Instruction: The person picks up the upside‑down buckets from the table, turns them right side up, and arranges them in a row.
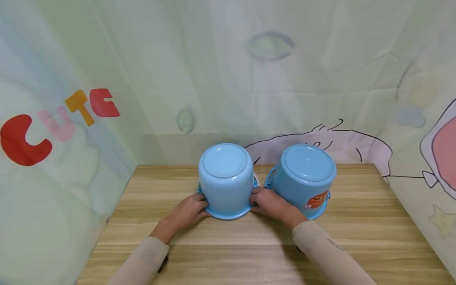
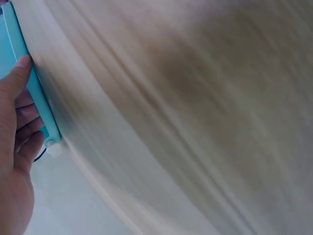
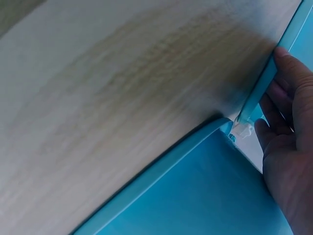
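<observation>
Two light blue plastic buckets stand upside down side by side on the wooden table. My left hand (image 1: 191, 209) grips the rim of the left bucket (image 1: 227, 186) on its left side. On the other side, my right hand (image 1: 268, 201) holds the same rim, close beside the right bucket (image 1: 302, 178). In the left wrist view, the thumb (image 2: 20, 73) lies on the rim (image 2: 41, 100) with the other fingers bent beside it. The right wrist view likewise has the thumb (image 3: 289, 66) against the rim. Both hands partly hide the bucket's handle.
The right bucket bears a round orange sticker (image 1: 316, 200) and its handle (image 1: 269, 177) hangs at its left. The wooden table (image 1: 228, 253) ends at a printed cloth backdrop (image 1: 160, 146) behind the buckets. More cloth rises at both sides.
</observation>
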`<state>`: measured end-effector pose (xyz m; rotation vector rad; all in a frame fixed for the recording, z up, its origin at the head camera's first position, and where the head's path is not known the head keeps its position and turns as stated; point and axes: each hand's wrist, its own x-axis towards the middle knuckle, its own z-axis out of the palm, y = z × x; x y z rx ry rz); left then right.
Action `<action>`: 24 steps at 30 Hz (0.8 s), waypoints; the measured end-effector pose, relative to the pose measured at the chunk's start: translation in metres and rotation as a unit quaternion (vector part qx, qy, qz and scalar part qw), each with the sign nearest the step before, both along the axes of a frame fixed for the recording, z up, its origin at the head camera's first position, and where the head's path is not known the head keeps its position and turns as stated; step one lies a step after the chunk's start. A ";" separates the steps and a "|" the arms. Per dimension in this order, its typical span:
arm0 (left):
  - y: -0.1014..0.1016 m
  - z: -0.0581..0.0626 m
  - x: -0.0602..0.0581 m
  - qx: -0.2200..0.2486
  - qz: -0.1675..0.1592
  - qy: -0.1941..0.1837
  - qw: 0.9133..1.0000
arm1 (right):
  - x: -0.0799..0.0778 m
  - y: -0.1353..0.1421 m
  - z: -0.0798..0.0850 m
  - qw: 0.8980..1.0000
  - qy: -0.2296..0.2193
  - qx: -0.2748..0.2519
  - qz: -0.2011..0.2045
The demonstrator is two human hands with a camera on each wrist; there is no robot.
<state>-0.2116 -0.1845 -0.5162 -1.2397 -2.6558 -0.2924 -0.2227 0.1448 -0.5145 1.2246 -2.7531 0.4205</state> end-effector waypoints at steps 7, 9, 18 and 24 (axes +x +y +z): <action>-0.002 -0.002 0.001 -0.003 -0.008 0.009 1.000 | 0.001 -0.001 -0.001 1.000 0.001 0.001 0.002; -0.003 -0.002 0.001 -0.002 -0.006 0.007 1.000 | 0.002 -0.001 -0.001 1.000 -0.002 0.004 0.002; -0.003 0.005 0.004 0.008 0.027 -0.026 0.999 | 0.003 -0.001 0.006 1.000 -0.008 0.006 -0.009; -0.004 0.009 0.009 0.016 0.023 -0.017 0.999 | 0.007 0.001 0.006 1.000 -0.003 0.008 -0.002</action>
